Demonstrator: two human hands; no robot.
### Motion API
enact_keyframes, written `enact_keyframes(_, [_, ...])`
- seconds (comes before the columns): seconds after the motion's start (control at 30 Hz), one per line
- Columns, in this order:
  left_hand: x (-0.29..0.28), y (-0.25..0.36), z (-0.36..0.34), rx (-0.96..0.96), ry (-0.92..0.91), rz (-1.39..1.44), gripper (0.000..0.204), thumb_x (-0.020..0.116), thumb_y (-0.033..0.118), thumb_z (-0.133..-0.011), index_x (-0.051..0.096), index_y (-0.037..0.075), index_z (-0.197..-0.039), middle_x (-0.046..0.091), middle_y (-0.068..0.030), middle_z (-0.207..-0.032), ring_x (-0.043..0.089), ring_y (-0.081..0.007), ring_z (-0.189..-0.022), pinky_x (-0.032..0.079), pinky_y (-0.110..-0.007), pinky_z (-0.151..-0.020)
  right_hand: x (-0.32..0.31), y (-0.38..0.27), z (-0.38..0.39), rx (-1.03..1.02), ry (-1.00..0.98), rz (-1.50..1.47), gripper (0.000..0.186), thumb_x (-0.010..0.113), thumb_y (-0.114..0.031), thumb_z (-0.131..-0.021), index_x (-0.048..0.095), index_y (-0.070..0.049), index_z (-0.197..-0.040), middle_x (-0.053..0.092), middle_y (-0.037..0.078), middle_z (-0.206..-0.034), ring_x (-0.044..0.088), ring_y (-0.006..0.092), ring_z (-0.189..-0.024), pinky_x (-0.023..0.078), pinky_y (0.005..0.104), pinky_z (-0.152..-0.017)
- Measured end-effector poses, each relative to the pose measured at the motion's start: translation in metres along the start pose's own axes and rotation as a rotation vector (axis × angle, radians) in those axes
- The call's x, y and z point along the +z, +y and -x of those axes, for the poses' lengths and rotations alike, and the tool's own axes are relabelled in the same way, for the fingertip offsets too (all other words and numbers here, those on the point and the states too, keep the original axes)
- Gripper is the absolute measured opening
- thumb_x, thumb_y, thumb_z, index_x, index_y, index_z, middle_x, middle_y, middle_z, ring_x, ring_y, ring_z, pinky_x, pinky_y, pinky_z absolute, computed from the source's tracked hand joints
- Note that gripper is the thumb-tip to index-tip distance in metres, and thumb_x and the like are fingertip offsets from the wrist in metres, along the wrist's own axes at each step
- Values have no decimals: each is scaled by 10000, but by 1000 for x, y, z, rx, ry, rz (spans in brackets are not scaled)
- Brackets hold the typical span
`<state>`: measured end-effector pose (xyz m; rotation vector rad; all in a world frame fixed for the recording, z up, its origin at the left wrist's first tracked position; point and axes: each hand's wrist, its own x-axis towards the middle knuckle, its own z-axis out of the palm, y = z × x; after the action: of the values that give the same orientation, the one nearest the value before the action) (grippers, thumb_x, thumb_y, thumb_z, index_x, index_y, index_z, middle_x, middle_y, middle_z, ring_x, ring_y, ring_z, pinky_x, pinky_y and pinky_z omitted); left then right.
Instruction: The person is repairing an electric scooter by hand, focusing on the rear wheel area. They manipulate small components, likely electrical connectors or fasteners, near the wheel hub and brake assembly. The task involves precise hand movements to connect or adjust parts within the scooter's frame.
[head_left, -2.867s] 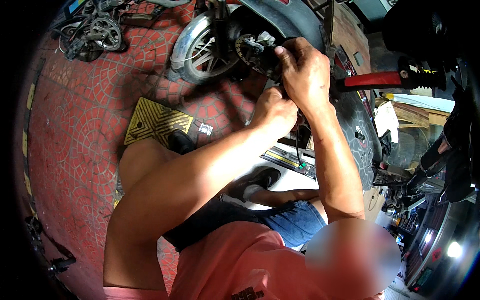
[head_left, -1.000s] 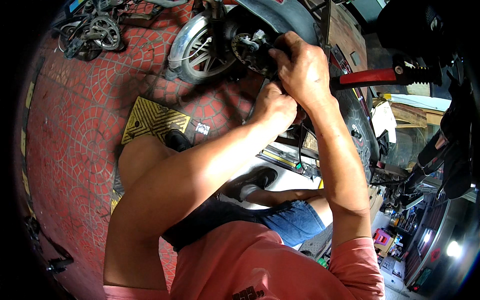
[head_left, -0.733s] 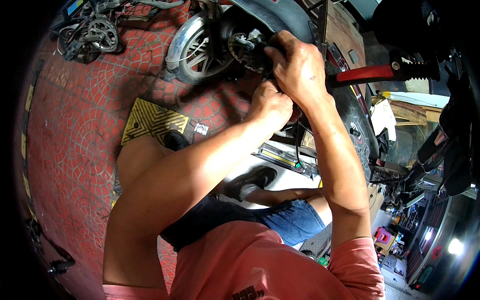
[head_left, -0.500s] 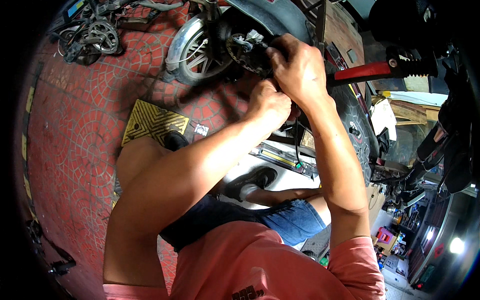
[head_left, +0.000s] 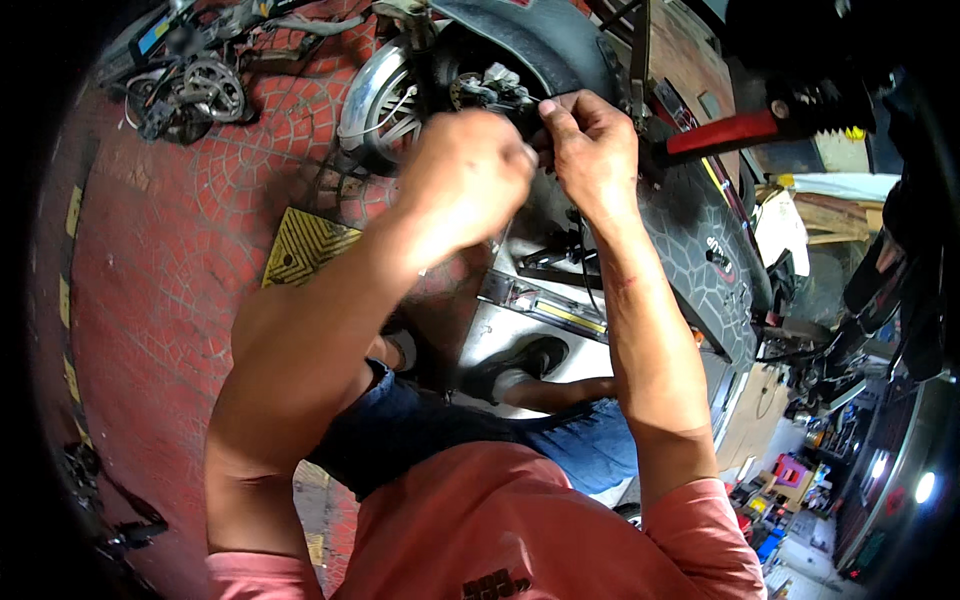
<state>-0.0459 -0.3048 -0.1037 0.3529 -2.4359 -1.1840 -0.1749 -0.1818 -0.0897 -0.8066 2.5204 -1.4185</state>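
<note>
My left hand (head_left: 465, 175) is a closed fist, a little blurred, in front of the scooter's front wheel (head_left: 375, 115). What it holds, if anything, is hidden. Just to its right, my right hand (head_left: 595, 150) has thumb and forefinger pinched together at the end of the brake parts (head_left: 498, 82) under the dark fender (head_left: 520, 35). Whatever lies between those fingers is too small to make out. Below the right wrist hangs a thin dark cable (head_left: 587, 270).
A red-and-black bar (head_left: 725, 135) juts in at the right, over a dark patterned panel (head_left: 700, 260). A yellow ridged ramp block (head_left: 305, 245) lies on red paving at the left. Bicycle-like parts (head_left: 205, 95) lie far left. Cluttered shelves (head_left: 790, 490) stand at lower right.
My left hand has come away from the right one, moving left and up, its wrist turned. The right hand has shifted slightly and tilted. The view has moved a little.
</note>
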Motion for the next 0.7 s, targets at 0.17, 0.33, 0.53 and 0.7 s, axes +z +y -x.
enact_keyframes(0.17, [-25,-19,-20,312,292,-133,255,758,107,-904,746,65,-1155,725,-116,-1055,729,-343,-979,591,-438,-875,7,-5,6,-102,16,-17,221,753,-207,-975,751,2,-904,692,89,-671,631,140,-617,529,343,-635])
enact_keyframes(0.33, [-22,-29,-41,546,178,-270,302,737,101,-887,727,75,-1188,687,-125,-1162,673,-360,-1127,563,-453,-961,8,-4,7,-142,33,-21,222,745,-208,-963,754,6,-908,716,113,-704,668,173,-641,545,363,-661])
enact_keyframes(0.53, [-23,-43,-56,655,142,-198,223,719,68,-896,726,26,-1115,692,-151,-1123,669,-375,-1067,550,-466,-935,9,1,6,-91,39,-43,228,739,-220,-949,758,4,-908,723,125,-722,685,189,-663,552,365,-680])
enact_keyframes(0.7, [-27,-35,-57,664,127,-185,186,732,37,-882,688,0,-1059,662,-161,-1048,661,-383,-1001,545,-461,-875,7,-3,8,-94,20,-16,229,743,-216,-949,755,8,-903,717,118,-714,680,171,-664,547,357,-673])
